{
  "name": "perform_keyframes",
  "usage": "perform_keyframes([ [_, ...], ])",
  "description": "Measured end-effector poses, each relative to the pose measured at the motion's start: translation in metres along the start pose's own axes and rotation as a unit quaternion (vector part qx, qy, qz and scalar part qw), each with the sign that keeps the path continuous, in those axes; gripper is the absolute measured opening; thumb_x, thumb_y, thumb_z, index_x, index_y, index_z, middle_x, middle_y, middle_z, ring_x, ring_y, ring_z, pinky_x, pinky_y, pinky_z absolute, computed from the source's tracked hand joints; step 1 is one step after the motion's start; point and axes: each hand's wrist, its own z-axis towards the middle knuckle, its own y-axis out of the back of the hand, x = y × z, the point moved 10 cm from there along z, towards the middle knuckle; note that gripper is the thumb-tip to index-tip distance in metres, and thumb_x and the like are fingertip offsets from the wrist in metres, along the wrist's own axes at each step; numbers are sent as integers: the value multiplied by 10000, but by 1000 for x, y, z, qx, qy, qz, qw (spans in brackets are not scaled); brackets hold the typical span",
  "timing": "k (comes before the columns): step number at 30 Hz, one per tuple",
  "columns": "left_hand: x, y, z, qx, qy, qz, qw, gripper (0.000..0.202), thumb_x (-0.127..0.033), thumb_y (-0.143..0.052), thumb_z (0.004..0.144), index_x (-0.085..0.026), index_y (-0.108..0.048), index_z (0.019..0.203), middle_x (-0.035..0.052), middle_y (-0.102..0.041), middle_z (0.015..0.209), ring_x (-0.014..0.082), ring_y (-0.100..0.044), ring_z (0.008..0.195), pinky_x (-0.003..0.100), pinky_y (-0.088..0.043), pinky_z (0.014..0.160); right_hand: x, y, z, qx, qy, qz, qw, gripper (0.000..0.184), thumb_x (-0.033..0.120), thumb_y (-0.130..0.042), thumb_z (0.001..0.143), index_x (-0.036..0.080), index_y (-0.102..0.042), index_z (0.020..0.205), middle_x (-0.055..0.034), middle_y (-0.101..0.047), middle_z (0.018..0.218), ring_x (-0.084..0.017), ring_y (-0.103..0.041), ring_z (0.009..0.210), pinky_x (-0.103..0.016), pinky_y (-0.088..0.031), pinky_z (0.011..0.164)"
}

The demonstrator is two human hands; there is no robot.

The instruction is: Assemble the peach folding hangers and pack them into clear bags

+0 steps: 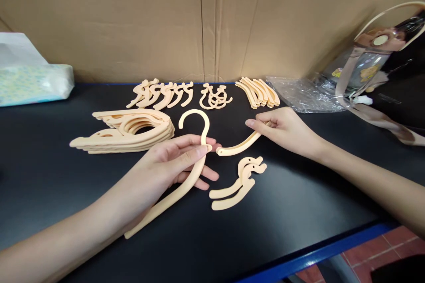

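Between the thumb and fingers of my left hand (177, 161) is a cream plastic hanger piece (179, 192), a long curved arm with a hook (199, 117) at its top. My right hand (282, 130) pinches the far end of a separate curved hanger arm (241, 146). Its rounded near end points at the hook's base, close to my left fingertips; whether they touch I cannot tell. Just below, two S-shaped hanger pieces (234, 194) lie overlapping on the black table (299, 212).
A stack of folded hangers (149, 137) lies on the left. Along the back are several S-shaped pieces (166, 95), loose hooks (215, 97) and curved arms (257, 93). A clear plastic bag (302, 95), a strapped bottle (372, 62) and a tissue pack (36, 82) stand against the cardboard (149, 22).
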Motion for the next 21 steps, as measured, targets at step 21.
perform_keyframes([
  [21, 9, -19, -3, 138, 53, -24, 989, 244, -376, -673, 916, -299, -743, 1136, 42, -803, 805, 131, -755, 718, 163, -585, 697, 16, 10, -7, -79, 53, 31, 995, 502, 348, -515, 925, 211, -201, 559, 49, -185, 556, -100, -183, 549, -294, -182, 495],
])
